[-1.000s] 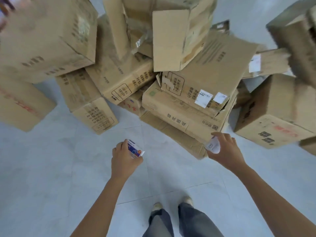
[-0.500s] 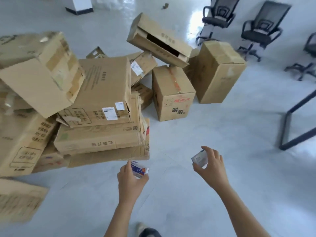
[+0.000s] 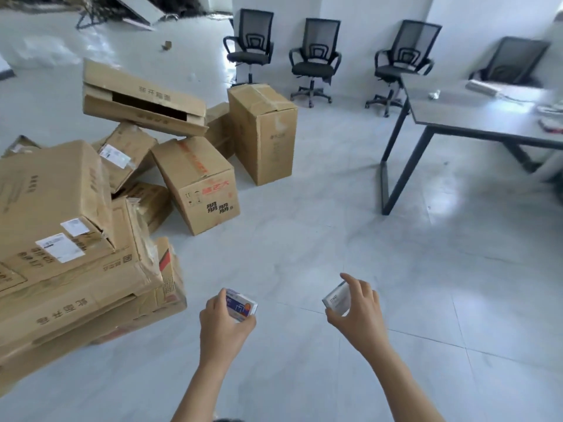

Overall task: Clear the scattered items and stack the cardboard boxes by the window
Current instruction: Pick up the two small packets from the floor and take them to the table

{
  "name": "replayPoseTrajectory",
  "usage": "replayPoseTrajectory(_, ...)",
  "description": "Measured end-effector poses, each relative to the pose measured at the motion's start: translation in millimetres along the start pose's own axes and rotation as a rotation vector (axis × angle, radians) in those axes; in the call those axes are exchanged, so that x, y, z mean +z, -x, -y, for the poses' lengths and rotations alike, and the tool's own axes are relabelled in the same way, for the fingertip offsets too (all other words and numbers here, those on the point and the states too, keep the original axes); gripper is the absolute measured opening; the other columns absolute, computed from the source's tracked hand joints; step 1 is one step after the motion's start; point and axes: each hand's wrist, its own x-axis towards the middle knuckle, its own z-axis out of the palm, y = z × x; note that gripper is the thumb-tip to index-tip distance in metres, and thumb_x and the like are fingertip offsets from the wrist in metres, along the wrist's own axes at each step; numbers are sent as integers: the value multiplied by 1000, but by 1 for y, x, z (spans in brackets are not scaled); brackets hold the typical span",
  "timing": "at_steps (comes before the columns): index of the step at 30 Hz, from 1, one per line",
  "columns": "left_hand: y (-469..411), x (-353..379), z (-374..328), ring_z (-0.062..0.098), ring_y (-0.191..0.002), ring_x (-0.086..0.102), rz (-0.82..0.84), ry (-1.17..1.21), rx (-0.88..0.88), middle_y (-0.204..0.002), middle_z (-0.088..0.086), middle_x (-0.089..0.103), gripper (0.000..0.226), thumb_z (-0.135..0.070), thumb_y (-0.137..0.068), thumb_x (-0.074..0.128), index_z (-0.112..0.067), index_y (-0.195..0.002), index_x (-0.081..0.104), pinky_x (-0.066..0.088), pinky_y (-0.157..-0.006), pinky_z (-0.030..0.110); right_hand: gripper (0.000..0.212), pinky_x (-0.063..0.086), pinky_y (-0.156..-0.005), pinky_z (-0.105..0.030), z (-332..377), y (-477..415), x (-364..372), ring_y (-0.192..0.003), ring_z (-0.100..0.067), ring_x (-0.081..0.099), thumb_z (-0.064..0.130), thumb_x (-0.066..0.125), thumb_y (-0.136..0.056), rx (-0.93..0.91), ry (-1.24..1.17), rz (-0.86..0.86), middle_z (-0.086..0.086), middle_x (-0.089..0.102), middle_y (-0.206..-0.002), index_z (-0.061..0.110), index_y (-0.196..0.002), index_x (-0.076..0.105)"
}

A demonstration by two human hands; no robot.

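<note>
One small thing was held in each hand at this point. A small white cardboard packet with blue and orange print (image 3: 242,306) was gripped in the left hand (image 3: 225,322), fingers curled round it, with the printed face kept up and forward. A small pale grey cardboard packet (image 3: 335,298) was pinched by the right hand (image 3: 358,309) between thumb and fingertips, tilted on edge. Both were held out in front with a gap between them, probably because they were scattered bits being cleared off somewhere, though that's only a guess.

The heap of brown cardboard boxes (image 3: 70,233) was left of the left-hand grip and beyond it, and nothing was stacked properly. A long flat open box (image 3: 143,99) was perched slanted on top, a red-printed box (image 3: 198,184) was leaning, and a tall brown box (image 3: 265,132) was stood upright further off. Well beyond the right-hand grip and to its right, a dark grey table on black legs (image 3: 457,117) was seen, with black mesh office chairs (image 3: 313,62) behind it. No window could be made out, so the stacking spot can't be told. Stacking looked not yet begun.
</note>
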Motion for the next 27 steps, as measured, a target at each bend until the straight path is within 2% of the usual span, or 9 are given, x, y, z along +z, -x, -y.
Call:
replayPoseTrajectory(5, 26, 65, -59, 26, -104, 47, 88, -51, 138, -106, 4, 55, 40, -18, -70, 73, -15, -106, 57, 39, -79, 28, 73, 32, -92, -25, -72, 22, -55, -120, -22, 33, 22, 68, -79, 129, -48, -125, -4, 39, -134, 24, -142, 31)
replayPoseTrajectory(10, 30, 121, -113, 27, -105, 47, 178, -107, 272, -111, 6, 57, 46, -25, -71, 74, -12, -112, 57, 39, -83, 28, 74, 29, -90, -23, -125, 35, -94, -120, -23, 33, 19, 69, -79, 246, -101, -248, -6, 39, -134, 22, -142, 32)
replayPoseTrajectory(14, 27, 166, -149, 27, -104, 48, 249, -115, 345, -110, 6, 58, 43, -26, -72, 74, -12, -109, 57, 41, -82, 30, 73, 31, -98, -27, -163, 31, -116, -123, -24, 31, 18, 68, -80, 343, -124, -296, -6, 37, -136, 23, -143, 30)
replayPoseTrajectory(23, -28, 283, -244, 29, -102, 49, 373, -79, 457, -107, 8, 57, 42, -24, -72, 75, -10, -107, 58, 43, -82, 32, 74, 32, -92, -27, -232, -44, -178, -119, -23, 32, 16, 67, -79, 480, -94, -384, -3, 37, -135, 25, -142, 30)
replayPoseTrajectory(27, -69, 334, -293, 28, -103, 47, 396, -90, 462, -107, 7, 57, 47, -25, -72, 74, -10, -113, 57, 42, -86, 32, 74, 33, -95, -28, -258, -99, -215, -119, -23, 33, 16, 67, -78, 511, -70, -414, -4, 38, -135, 24, -142, 31)
